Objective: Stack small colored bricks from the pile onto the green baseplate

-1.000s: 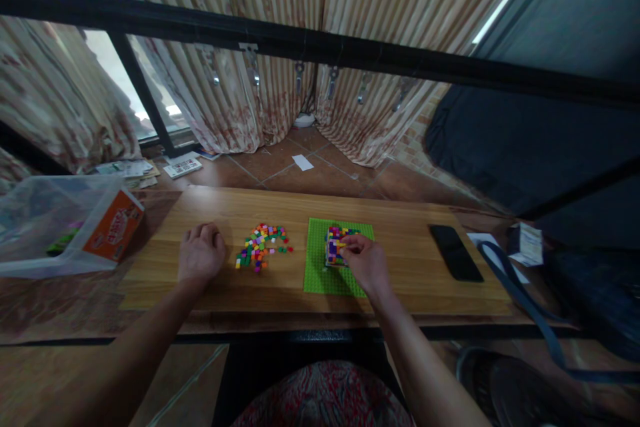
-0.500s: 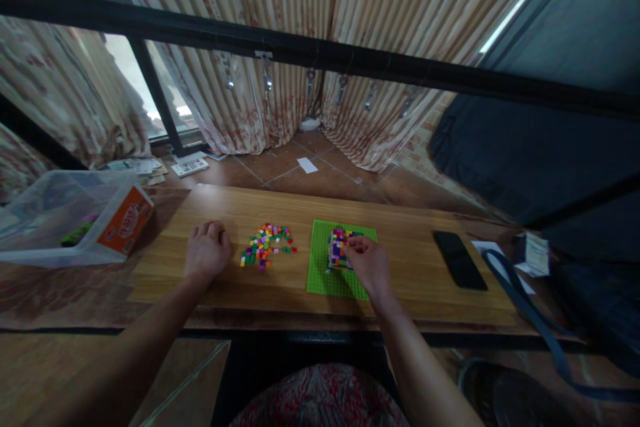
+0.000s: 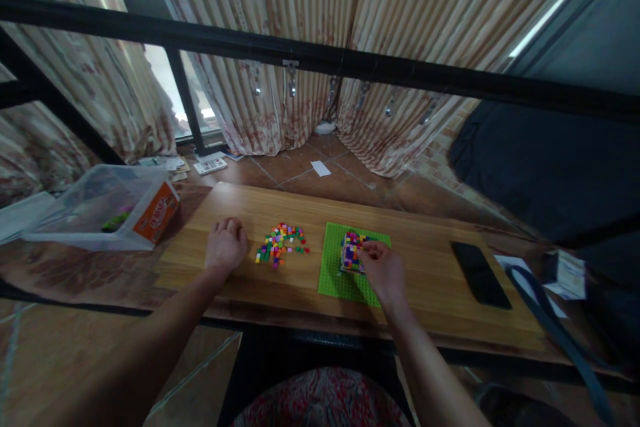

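My right hand (image 3: pixel 385 267) is over the green baseplate (image 3: pixel 330 277), its thumb and fingertips pinched at the right side of a small block build (image 3: pixel 353 261). Many-coloured toy bricks make up this build, which stands on the baseplate. Whatever the fingertips hold is too small to make out. Resting on the wooden board, my left hand (image 3: pixel 226 244) is loosely closed with its fingers curled, and nothing shows in it. Just right of it lies a loose pile of tiny coloured bricks (image 3: pixel 281 240).
A clear plastic bin (image 3: pixel 95 237) with an orange label stands left of the wooden board (image 3: pixel 430 280). A black phone (image 3: pixel 481 275) lies on the board's right side, near a blue strap (image 3: pixel 550 320). A dark metal rail (image 3: pixel 320 59) crosses beyond the board.
The whole view has shifted, so everything sits farther right. My right hand stays pinched at the block build, and my left hand keeps its place beside the loose bricks.
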`<state>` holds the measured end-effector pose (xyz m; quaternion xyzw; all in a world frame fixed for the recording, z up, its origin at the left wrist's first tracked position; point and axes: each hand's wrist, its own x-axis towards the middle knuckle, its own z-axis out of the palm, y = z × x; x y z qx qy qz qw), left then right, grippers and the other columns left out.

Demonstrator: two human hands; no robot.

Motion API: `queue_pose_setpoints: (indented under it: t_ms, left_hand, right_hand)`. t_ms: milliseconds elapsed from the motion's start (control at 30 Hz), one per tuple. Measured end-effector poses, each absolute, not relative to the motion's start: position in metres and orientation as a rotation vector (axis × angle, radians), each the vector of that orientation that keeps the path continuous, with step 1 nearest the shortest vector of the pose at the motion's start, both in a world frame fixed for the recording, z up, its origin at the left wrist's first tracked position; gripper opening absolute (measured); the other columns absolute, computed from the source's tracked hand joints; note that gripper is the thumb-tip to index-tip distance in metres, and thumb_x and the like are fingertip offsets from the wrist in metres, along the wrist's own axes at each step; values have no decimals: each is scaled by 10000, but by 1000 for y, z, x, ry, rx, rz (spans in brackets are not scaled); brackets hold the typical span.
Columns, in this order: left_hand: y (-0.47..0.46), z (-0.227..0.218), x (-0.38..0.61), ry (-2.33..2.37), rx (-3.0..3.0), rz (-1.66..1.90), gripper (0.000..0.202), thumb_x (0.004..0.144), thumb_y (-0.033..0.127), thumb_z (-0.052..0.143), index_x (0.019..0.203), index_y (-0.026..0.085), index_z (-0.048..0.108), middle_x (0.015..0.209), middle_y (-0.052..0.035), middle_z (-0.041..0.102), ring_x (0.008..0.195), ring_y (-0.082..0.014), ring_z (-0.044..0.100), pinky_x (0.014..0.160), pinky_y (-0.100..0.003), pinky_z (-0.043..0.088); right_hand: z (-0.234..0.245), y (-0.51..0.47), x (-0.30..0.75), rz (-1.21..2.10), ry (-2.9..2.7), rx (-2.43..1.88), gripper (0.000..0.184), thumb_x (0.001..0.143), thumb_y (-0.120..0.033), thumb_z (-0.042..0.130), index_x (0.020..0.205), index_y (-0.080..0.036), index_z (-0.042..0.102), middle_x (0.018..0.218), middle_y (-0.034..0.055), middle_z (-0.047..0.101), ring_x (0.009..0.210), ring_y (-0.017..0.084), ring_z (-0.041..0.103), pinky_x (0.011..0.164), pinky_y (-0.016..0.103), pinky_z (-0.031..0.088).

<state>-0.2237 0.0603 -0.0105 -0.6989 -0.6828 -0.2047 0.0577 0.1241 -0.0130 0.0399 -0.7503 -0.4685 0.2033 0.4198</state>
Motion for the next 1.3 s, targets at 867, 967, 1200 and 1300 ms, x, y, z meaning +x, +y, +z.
queue_pose_setpoints:
  t_ms: [867, 967, 1200, 1300]
  left_hand:
    - [60, -14, -224, -2078, -2104, -661, 208, 885, 242, 415, 938, 186, 608, 1029, -144, 666, 1012, -307, 579, 957, -463, 446]
    - [60, -13, -225, -2079, -2105, -654, 218, 884, 248, 410, 935, 187, 613, 1028, -145, 669, 1012, -307, 581, 955, -462, 446]
    - [62, -13, -226, -2054, -2115, -649, 214, 876, 258, 417, 922, 199, 618, 1022, -132, 674, 1018, -292, 589, 966, -443, 438]
    - [62, -12, -226, -2059, -2115, -625, 214, 878, 261, 405, 911, 204, 609, 1014, -130, 677, 1020, -295, 589, 964, -442, 433]
  right_hand:
    - [3, -1, 14, 455, -1890, -1702, 214, 923, -169, 503, 924, -217, 711, 933, 54, 707, 876, 173, 647, 798, 257, 456]
    - [10, -15, 19, 509, -1804, -1536, 233, 923, -184, 485, 917, -216, 715, 910, 52, 717, 846, 175, 659, 789, 270, 481]
    - [28, -55, 63, 516, -1559, -1494, 225, 923, -300, 518, 928, -222, 729, 917, 63, 737, 815, 183, 680, 744, 290, 524]
    - [30, -59, 94, 473, -1468, -1579, 244, 912, -355, 536, 951, -209, 729, 951, 74, 743, 828, 194, 684, 762, 310, 527]
